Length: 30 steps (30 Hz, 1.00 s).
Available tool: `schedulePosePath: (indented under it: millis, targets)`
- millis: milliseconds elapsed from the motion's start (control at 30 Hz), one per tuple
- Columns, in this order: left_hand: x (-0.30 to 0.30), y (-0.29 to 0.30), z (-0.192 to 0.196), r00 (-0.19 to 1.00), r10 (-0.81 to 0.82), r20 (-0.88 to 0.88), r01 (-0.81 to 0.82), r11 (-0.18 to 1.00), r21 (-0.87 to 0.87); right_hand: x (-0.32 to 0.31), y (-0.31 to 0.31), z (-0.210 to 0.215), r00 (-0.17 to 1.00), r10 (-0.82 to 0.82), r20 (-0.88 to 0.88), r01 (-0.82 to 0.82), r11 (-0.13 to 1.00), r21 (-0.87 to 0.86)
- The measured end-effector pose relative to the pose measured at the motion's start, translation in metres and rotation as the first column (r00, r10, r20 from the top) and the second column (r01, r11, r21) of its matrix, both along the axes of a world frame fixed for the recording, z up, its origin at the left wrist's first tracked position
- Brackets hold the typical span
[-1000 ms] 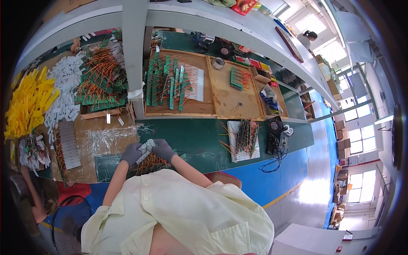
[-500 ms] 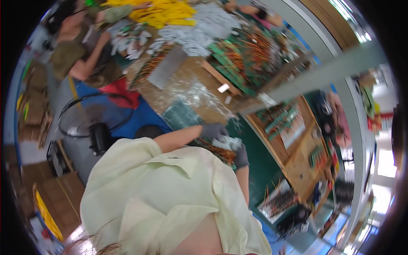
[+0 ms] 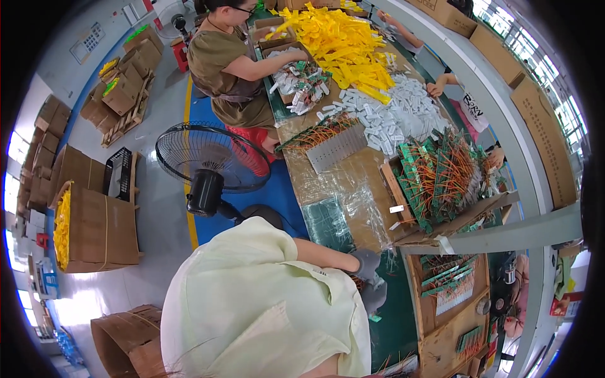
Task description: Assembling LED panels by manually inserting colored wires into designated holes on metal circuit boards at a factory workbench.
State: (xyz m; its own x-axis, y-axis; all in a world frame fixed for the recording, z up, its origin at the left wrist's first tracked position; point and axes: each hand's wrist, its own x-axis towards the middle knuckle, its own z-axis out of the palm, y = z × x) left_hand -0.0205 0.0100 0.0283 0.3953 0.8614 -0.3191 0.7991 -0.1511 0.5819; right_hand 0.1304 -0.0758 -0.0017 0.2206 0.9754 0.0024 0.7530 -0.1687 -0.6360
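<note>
Gloves cover both hands at the near edge of the workbench point(image 3: 353, 189): the left hand point(image 3: 365, 261) rests on the green mat point(image 3: 331, 220), the right hand point(image 3: 376, 296) just beyond it, close together as if sharing a small wired part point(image 3: 360, 281) that sits between them, close to the body. That part is mostly hidden by the pale yellow shirt point(image 3: 265, 309), and whether the fingers pinch or lie spread cannot be told.

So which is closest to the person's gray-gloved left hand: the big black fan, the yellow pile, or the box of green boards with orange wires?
From the left hand, in the head view:
1. Box of green boards, just up the bench.
2. Black fan, on the floor beside the bench.
3. Yellow pile, at the far end.
</note>
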Motion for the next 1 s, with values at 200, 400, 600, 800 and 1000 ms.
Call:
schedulePosePath:
  millis: [200, 400, 600, 800, 1000]
  targets:
    - [0.000, 0.010, -0.034, 0.572, 0.126, 0.811, 0.374, 0.840, -0.394, 0.040, -0.003, -0.005, -0.147, -0.372, -0.916, -0.302, 0.899, -0.317]
    - [-0.001, 0.011, -0.015, 0.997, -0.034, 0.073, 0.031, 0.999, 0.040, 0.012, 0.010, -0.012, 0.758, -0.051, -0.650, 0.110, 0.993, 0.052]
    - [-0.002, 0.012, -0.045, 0.988, -0.063, 0.143, 0.058, 0.997, 0.043, -0.006, 0.021, 0.012, 0.718, 0.086, -0.690, -0.029, 0.995, 0.094]
    - [-0.018, 0.016, -0.039, 0.971, -0.091, 0.222, 0.130, 0.977, -0.168, 0.021, 0.023, 0.000, 0.765, 0.068, -0.640, -0.121, 0.992, -0.039]
    - [-0.028, 0.010, -0.037, 0.810, -0.068, 0.582, 0.221, 0.955, -0.196, 0.031, 0.020, 0.003, 0.001, -0.310, -0.951, -0.358, 0.888, -0.290]
